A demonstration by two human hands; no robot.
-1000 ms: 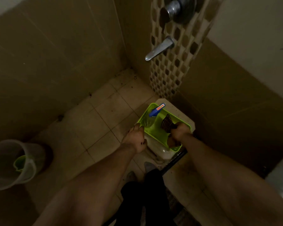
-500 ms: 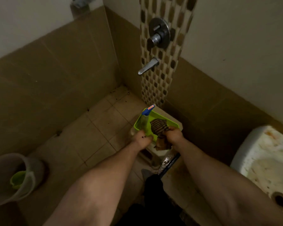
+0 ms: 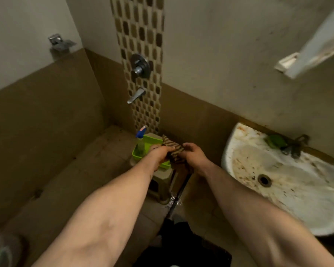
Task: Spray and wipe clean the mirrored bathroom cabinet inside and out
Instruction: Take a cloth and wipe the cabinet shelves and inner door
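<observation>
Head view: the left hand (image 3: 158,154) and right hand (image 3: 194,157) both squeeze a striped cloth (image 3: 173,149) between them. Just left of the grip, a spray bottle (image 3: 140,140) stands in a green tray (image 3: 138,155), partly hidden by the left hand. High to the right, a blurry white panel (image 3: 320,41) is cut off.

Brown-and-tan striped cloth (image 3: 173,149) at centre, lime-green tray (image 3: 143,154), blue-capped spray bottle (image 3: 140,140), white stained sink (image 3: 278,178) at right, brown mosaic tile strip (image 3: 141,31) up top, tan floor (image 3: 66,180)
</observation>
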